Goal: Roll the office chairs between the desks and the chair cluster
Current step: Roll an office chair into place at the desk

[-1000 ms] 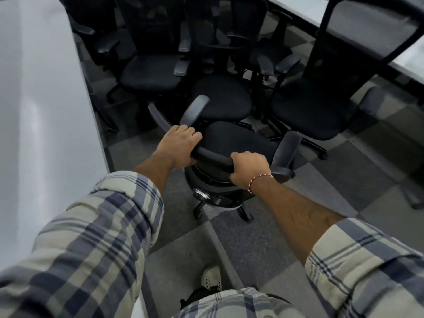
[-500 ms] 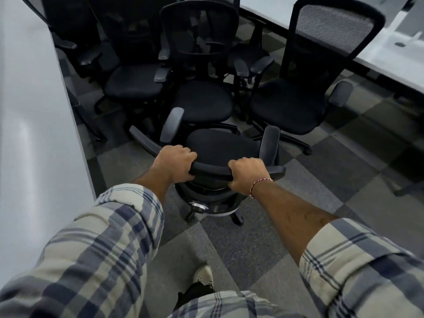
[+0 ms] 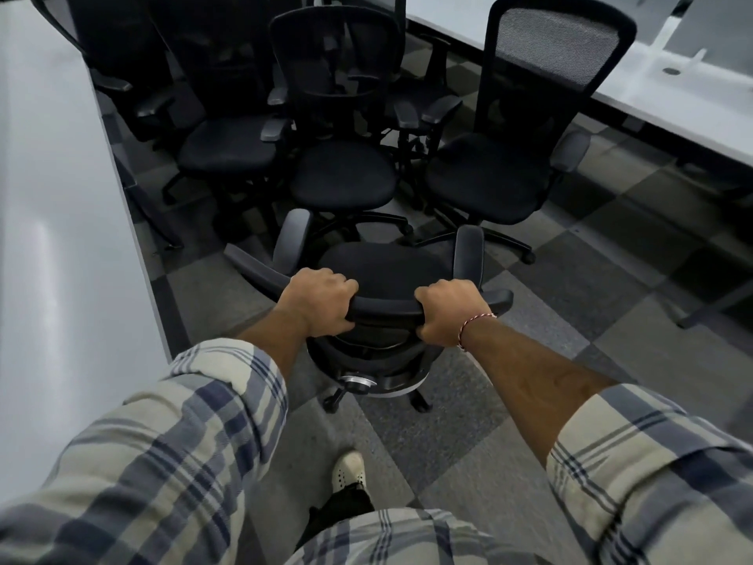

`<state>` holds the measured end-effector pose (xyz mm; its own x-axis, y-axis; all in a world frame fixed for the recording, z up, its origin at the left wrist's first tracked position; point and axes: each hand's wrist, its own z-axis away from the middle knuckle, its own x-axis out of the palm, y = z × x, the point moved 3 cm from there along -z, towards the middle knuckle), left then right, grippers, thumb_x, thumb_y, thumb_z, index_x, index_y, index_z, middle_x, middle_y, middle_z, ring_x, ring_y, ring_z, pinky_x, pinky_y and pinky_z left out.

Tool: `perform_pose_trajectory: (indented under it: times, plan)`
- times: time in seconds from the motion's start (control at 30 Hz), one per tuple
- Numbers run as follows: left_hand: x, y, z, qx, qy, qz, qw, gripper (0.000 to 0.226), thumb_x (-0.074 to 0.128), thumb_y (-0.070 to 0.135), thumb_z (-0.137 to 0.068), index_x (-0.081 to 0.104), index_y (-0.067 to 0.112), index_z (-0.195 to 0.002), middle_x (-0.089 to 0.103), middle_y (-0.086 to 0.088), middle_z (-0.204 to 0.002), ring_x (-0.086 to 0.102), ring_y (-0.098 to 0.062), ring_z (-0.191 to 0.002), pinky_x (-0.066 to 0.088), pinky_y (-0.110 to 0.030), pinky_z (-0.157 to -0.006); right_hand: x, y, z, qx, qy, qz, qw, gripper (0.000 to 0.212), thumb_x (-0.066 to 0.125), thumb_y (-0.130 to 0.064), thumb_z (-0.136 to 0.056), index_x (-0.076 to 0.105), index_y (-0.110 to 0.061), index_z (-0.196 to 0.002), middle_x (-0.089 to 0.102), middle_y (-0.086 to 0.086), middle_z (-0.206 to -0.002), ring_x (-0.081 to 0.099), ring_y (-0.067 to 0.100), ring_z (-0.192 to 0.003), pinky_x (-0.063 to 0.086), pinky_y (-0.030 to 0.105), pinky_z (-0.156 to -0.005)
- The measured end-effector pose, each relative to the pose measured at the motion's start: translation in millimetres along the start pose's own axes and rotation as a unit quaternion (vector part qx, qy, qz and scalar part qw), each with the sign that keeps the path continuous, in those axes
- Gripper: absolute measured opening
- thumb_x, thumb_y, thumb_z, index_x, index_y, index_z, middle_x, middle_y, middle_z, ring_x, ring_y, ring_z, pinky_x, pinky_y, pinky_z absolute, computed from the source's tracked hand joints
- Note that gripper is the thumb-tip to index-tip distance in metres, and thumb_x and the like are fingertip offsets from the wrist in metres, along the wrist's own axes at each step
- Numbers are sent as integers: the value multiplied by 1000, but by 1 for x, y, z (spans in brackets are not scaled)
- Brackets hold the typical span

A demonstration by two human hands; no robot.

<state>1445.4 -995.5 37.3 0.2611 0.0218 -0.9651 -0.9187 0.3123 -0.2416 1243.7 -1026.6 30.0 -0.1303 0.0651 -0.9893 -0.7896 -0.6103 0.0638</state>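
- Black office chair with padded seat, curved armrests and castor base (image 3: 383, 271): parked on the grey checkered carpet tiles (image 3: 570, 320); placed between the long white desk on the left (image 3: 61, 197) and the long white desk on the right (image 3: 652, 87); just short of the chair cluster (image 3: 334, 67), backrest toward the person.
- Left hand (image 3: 315, 303): curled round the backrest's top rail, left of centre; right hand (image 3: 446, 311): curled round the same rail, right of centre (red-and-white thread band (image 3: 474, 324) at that wrist); both gripping firmly, nothing else held.
- Handling, by judgement: probably fairly heavy yet easy to roll on castors; stiff in the frame, soft only in the seat pad; liable to swivel or veer on carpet; apt to snag armrests or base legs against neighbours when pushed in close.
- Best hold: top rail with 2 hands set apart, as now, for steering; armrests a poorer choice, being lower and likelier to twist the seat.
- Count: 1 chair in hand; 3 chairs plain in the cluster's front row, namely the left black chair (image 3: 228, 150), the middle black chair (image 3: 342, 179) and the mesh-backed chair on the right (image 3: 489, 181); at least 2 more behind, too dark and overlapped to count surely; 2 desks; 2 hands; 1 white shoe (image 3: 348, 471) below.
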Motion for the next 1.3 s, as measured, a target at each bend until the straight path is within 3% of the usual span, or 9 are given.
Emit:
perform_pose_trajectory:
  times: [0.17,0.5,0.7,0.8,0.97,1.3]
  plan:
    - [-6,37,14,7,12,-4,1000,43,59,60,-83,56,23,-106,65,4,-102,61,-20,-97,46,-35,-73,1,11,37,0,-18,2,1000,19,61,-34,-78,46,-24,-85,66,2,-92,63,27,-85,37,31,-66]
    - [-21,97,22,51,28,-25,998,44,59,59,-85,56,21,-107,66,3,-104,62,-21,-98,38,-34,-68,13,34,102,36,-12,1,999,21,60,-36,-76,60,-23,-93,67,0,-91,64,26,-84,39,30,-66]
    - [-32,133,12,98,49,-27,994,45,58,60,-84,56,21,-107,66,4,-102,62,-21,-97,47,-36,-73,17,52,145,83,-14,-2,996,21,60,-38,-75,55,-24,-89,67,0,-90,64,26,-84,39,30,-66]
    - [-36,150,5,122,58,-32,990,46,58,60,-85,56,21,-109,65,3,-102,62,-20,-98,45,-35,-70,22,61,164,109,1,-7,994,25,60,-48,-77,50,-26,-84,67,-1,-91,64,25,-86,41,31,-67]
    - [-43,178,-12,170,76,-33,982,48,59,61,-84,56,21,-109,66,4,-100,62,-20,-96,44,-34,-69,30,76,192,171,1,-24,985,56,49,-83,-74,50,-27,-79,60,-7,-76,59,18,-71,40,31,-63]
    - [-59,242,-51,281,113,-27,953,49,62,61,-83,54,20,-109,65,3,-99,62,-20,-95,41,-34,-66,38,107,251,293,-8,-31,956,54,49,-81,-77,51,-27,-79,59,-7,-74,56,15,-67,40,30,-61]
